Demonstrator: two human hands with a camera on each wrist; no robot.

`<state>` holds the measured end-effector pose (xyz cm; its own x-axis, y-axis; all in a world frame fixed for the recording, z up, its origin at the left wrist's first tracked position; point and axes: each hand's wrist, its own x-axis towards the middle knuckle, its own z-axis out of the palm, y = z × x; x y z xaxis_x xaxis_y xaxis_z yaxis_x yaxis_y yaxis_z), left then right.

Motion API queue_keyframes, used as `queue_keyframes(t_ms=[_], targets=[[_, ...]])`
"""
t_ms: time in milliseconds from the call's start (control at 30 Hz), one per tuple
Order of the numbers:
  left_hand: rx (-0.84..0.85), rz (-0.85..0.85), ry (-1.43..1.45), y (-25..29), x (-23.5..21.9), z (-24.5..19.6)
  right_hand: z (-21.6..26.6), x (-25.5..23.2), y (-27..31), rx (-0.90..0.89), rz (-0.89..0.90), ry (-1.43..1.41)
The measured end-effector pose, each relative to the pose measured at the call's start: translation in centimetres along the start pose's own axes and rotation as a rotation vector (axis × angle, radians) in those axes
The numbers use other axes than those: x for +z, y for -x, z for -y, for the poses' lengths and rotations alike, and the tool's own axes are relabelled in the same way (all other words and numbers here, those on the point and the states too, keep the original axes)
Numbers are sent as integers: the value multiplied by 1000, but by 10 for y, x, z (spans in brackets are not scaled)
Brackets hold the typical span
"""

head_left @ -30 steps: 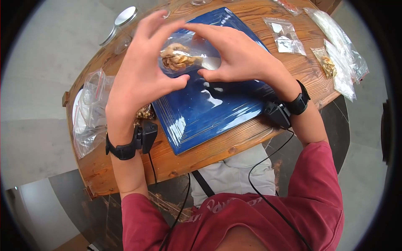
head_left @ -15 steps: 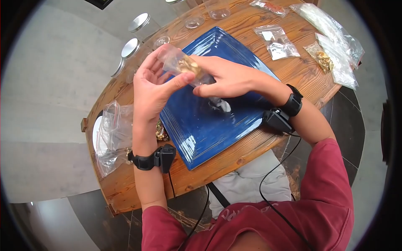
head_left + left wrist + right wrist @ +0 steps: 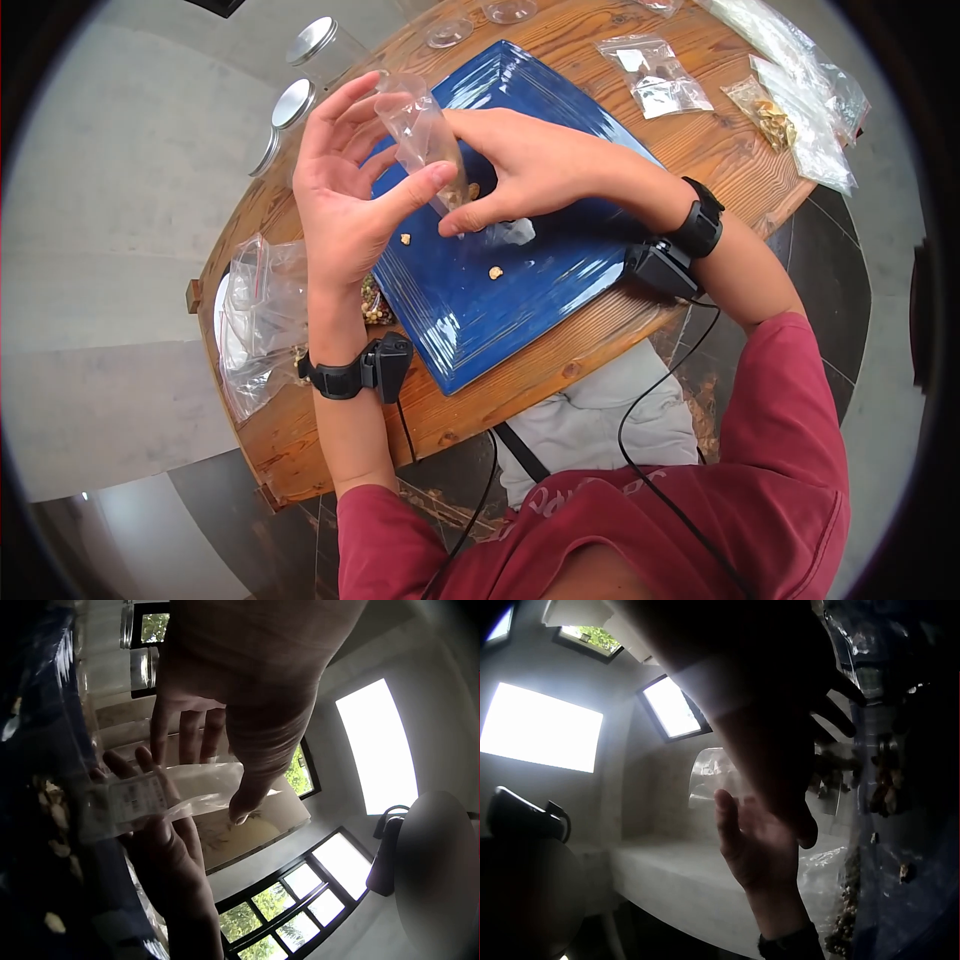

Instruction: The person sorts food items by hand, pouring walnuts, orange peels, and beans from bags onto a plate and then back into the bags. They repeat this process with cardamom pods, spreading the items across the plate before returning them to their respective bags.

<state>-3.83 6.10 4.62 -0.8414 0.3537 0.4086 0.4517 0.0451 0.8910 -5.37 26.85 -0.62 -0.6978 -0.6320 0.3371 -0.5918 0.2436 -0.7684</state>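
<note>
Above a square blue plate (image 3: 455,335), both hands hold a clear plastic bag (image 3: 418,125) steeply tilted. My left hand (image 3: 340,195) pinches it near its upper part, thumb in front and fingers spread behind. Lower down, my right hand (image 3: 540,165) grips it between thumb and fingers. A pale label (image 3: 139,799) shows on its lower end in the left wrist view. Small tan dried pieces (image 3: 495,272) lie on the plate, and a cluster of pieces (image 3: 56,817) shows beneath the bag's lower end.
Lidded clear jars (image 3: 293,103) stand at the table's far left edge. Empty-looking bags (image 3: 262,310) and a bag of mixed grains (image 3: 375,303) lie left of the plate. A small zip bag (image 3: 655,75), a bag of golden pieces (image 3: 768,118) and larger plastic bags (image 3: 800,85) lie to the right.
The bag, earlier held flatter with a dried tan bunch inside, has been tipped steeply. Its upper part now looks emptied, and loose pieces have come onto the plate.
</note>
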Motion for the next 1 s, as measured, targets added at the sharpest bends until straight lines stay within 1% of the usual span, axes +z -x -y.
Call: queue_keyframes(t_ms=[67,133,167,233,267,333,433,467,567,633,667,733,767,867,933,967,1000], targets=[[48,28,-21,0,-3,1,3,-2,0,-103,-73,16],[107,60,-23,0,-4,4,3,1,0,-104,-81,42],[84,28,20,0,-3,3,3,2,0,-104,-84,56],[37,-35,105,1,1,-1,1,3,0,-165,-116,98],[59,-25,104,2,1,-2,1,3,1,-193,-134,119],[100,7,101,1,-1,-4,3,2,-1,-159,-124,84],[72,94,-7,2,3,-5,11,-3,-1,-52,-78,86],[42,63,-12,1,2,-2,13,-3,-1,-13,-51,92],[-35,-54,0,1,-4,6,-2,6,-3,-226,-228,137],[-66,-140,53,0,-9,5,-4,5,-2,-200,-248,128],[-56,-127,80,0,-8,4,-2,4,-2,-188,-259,124],[-35,-102,135,0,-5,2,4,-1,-2,-67,-180,84],[-44,-91,110,0,0,0,6,-2,-2,-7,-140,65],[-69,-73,43,2,6,-1,-2,4,-4,-95,-216,68],[-80,-84,10,1,-2,8,1,0,-2,-48,-177,38],[-95,-126,59,0,-5,7,2,-1,-1,-24,-156,22],[-110,-167,108,-1,-7,6,0,0,-2,-34,-207,14]])
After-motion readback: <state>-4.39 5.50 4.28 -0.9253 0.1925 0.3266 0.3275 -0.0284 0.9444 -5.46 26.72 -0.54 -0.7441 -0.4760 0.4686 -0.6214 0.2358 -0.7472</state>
